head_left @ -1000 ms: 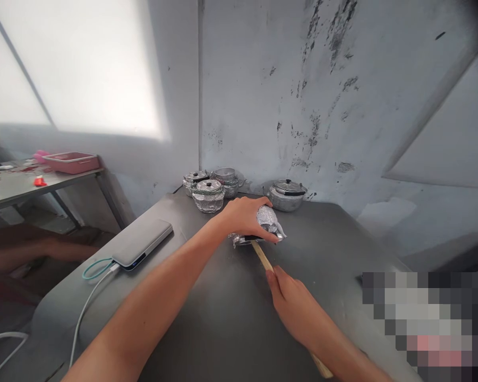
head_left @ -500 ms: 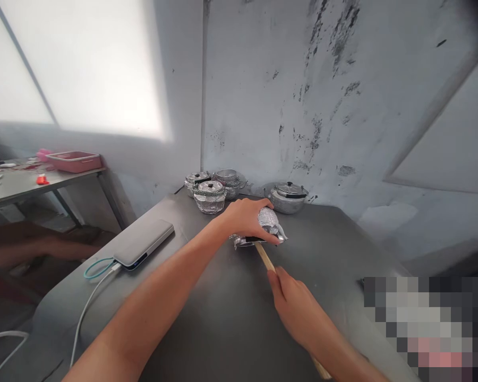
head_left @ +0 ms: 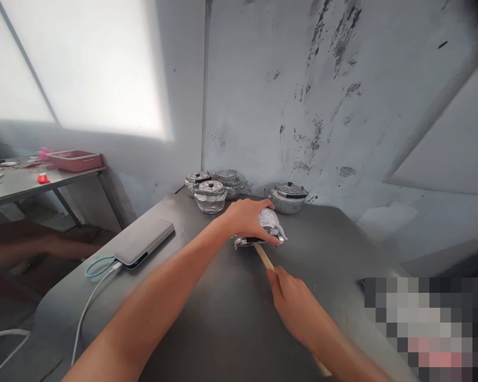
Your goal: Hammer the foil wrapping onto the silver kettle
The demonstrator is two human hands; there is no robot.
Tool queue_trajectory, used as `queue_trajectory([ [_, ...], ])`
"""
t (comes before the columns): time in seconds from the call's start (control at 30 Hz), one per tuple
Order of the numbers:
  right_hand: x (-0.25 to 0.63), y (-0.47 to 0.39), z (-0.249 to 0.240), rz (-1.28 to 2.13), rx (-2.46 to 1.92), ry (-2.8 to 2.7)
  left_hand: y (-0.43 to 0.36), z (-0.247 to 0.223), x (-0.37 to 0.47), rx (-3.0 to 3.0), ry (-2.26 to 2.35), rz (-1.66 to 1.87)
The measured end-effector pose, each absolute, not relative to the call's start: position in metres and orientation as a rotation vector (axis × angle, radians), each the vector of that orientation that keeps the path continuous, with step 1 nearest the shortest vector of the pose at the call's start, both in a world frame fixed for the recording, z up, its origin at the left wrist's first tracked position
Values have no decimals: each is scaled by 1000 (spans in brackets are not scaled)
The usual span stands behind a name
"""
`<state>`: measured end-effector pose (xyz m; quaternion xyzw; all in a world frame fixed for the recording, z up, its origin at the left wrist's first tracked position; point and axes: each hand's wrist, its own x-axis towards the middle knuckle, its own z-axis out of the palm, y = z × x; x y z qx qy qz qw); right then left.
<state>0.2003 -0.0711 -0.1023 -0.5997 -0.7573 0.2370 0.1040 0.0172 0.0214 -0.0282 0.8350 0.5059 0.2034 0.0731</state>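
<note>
My left hand [head_left: 249, 218] is wrapped round a small foil-covered pot [head_left: 269, 219], which lies tipped on the grey table [head_left: 223, 307]. Part of the pot is hidden under the palm. My right hand [head_left: 292, 300] grips a wooden stick [head_left: 264, 258]. The far tip of the stick meets the pot's near edge, below my left fingers, and its other end comes out under my right wrist.
Foil-covered lidded pots [head_left: 210, 197] stand at the back, with another lidded pot [head_left: 289, 197] right of them. A power bank [head_left: 145, 244] with a white cable lies left. A side table holds a red tray [head_left: 75, 162].
</note>
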Motion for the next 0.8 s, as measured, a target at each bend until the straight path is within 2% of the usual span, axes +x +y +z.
queue_trajectory([
  [0.8,205,-67,-106,664,-1777,-2240,22,-28,18,2516,1528,611],
])
